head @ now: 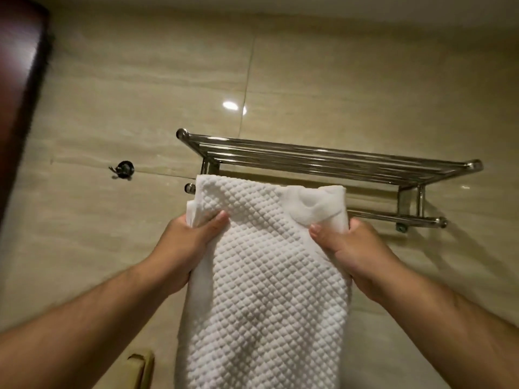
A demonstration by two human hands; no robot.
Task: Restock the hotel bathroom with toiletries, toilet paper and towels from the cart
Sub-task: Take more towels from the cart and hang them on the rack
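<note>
- The white waffle towel (pixel 261 276) is held up in front of the tiled wall (pixel 140 94). Its long axis runs top to bottom, and its lower end leaves the frame.
- Its top edge sits just under the shelf of the chrome towel rack (pixel 323 158) and covers the left part of the lower bar (pixel 393 219). Whether towel and bar touch cannot be told.
- The left hand (pixel 191 248) grips the towel's left edge near the top, with the thumb on the front face.
- The right hand (pixel 354 254) grips the right edge, where a smooth fold turns forward.
- The right part of the lower bar shows bare beyond the towel.
- A wall hook (pixel 125 168) sits well to the left of the rack.
- A dark wooden edge (pixel 19 80) borders the frame's left side.
</note>
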